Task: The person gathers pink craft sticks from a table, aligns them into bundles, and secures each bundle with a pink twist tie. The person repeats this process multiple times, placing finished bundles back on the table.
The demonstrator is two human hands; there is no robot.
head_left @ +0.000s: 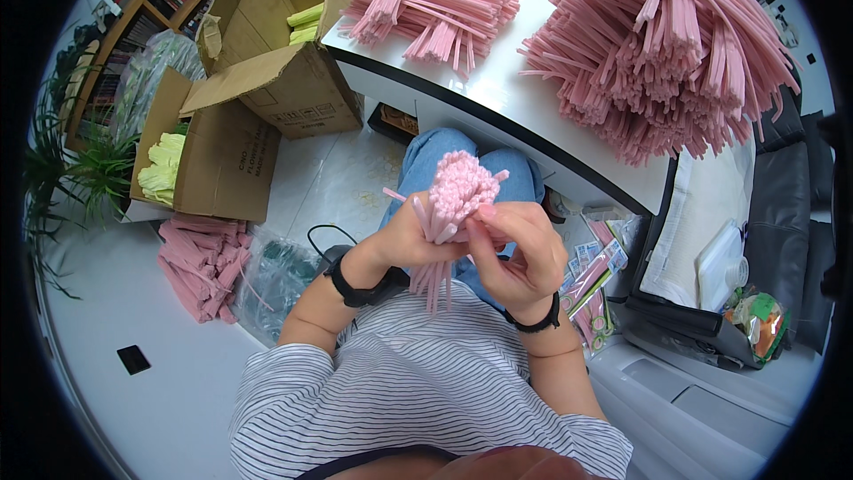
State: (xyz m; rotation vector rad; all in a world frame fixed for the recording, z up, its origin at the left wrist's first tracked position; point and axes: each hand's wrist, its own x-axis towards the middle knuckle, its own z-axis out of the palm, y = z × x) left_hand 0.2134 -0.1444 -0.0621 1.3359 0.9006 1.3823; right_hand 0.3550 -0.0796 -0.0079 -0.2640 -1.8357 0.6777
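My left hand (pixel 408 235) is wrapped around a bundle of pink chenille stems (pixel 460 187) above my lap. The packed fuzzy ends face up towards me, and several stems stick out to the left of the rest. Below the fist, loose lower ends hang in front of my striped shirt (pixel 426 373). At the bundle's right side, the thumb and forefinger of my right hand (pixel 526 250) pinch its edge. Exactly which stems lie between those fingertips is hidden.
Ahead, a white table (pixel 466 90) bears a smaller stack of pink stems (pixel 433 3) and a large heap (pixel 653 60). Cardboard boxes (pixel 226 160) with yellow-green bundles stand left, above pink bundles (pixel 203 263) on the floor. Packaged craft supplies (pixel 596 273) lie right; a black phone-like slab (pixel 133 360) lies lower left.
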